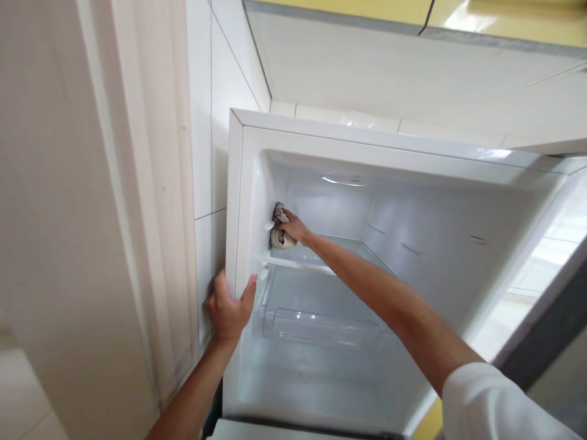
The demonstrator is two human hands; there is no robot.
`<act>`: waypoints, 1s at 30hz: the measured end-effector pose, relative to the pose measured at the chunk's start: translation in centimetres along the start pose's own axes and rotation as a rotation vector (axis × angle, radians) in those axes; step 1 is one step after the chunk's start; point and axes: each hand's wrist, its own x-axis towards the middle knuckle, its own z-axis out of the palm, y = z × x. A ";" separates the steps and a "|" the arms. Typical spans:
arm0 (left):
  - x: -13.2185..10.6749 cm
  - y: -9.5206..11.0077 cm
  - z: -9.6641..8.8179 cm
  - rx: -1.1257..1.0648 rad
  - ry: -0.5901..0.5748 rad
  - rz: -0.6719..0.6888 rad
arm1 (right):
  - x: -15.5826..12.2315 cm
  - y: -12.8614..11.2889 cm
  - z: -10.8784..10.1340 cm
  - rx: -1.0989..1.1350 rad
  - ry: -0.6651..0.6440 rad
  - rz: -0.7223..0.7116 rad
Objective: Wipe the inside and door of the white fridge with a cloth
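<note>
An open refrigerator (321,137) fills the middle of the view, its white inside bare apart from shelves. My right hand (293,226) reaches deep into the upper part, fingers closed around a crumpled, patterned cloth (283,238) pressed against the left inner wall. Just below the cloth lies a glass shelf (302,264) with a white front edge. My left hand (230,308) grips the left outer edge of the refrigerator, thumb on the front rim and fingers round the side.
A clear plastic drawer front (321,327) sits lower inside the refrigerator. Close by on the left stands a pale door frame (151,183) beside a tiled wall (211,153). Yellow cabinets (358,9) hang overhead. The refrigerator's door (545,318) appears swung out at the right.
</note>
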 end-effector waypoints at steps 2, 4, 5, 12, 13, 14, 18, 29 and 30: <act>0.0 0.1 0.0 0.014 -0.007 -0.011 | -2.0 -1.2 -0.7 0.043 -0.072 -0.011; 0.1 0.1 0.0 0.019 -0.011 -0.012 | -4.1 -2.3 -1.4 0.080 -0.119 -0.024; 0.1 0.2 0.1 0.019 -0.010 -0.007 | -5.1 -2.8 -1.7 0.097 -0.138 -0.035; 0.2 0.3 0.0 0.034 -0.017 0.003 | -9.8 -6.6 -4.1 -0.159 -0.287 -0.321; 0.2 0.3 0.0 0.039 -0.022 0.006 | -10.1 -7.2 -4.6 -0.287 -0.287 -0.346; 0.2 0.3 0.1 0.044 -0.026 0.008 | -10.2 -7.7 -5.0 -0.422 -0.274 -0.352; 0.1 -0.1 0.5 0.075 -0.004 0.030 | -9.7 -8.3 -5.9 -0.903 -0.211 -0.254; -0.2 -0.7 1.0 0.110 0.102 0.152 | -6.2 -4.2 -2.9 -1.115 -0.533 -0.332; -0.2 -0.7 0.9 0.110 0.103 0.154 | -5.8 -4.2 -2.6 -1.124 -0.529 -0.328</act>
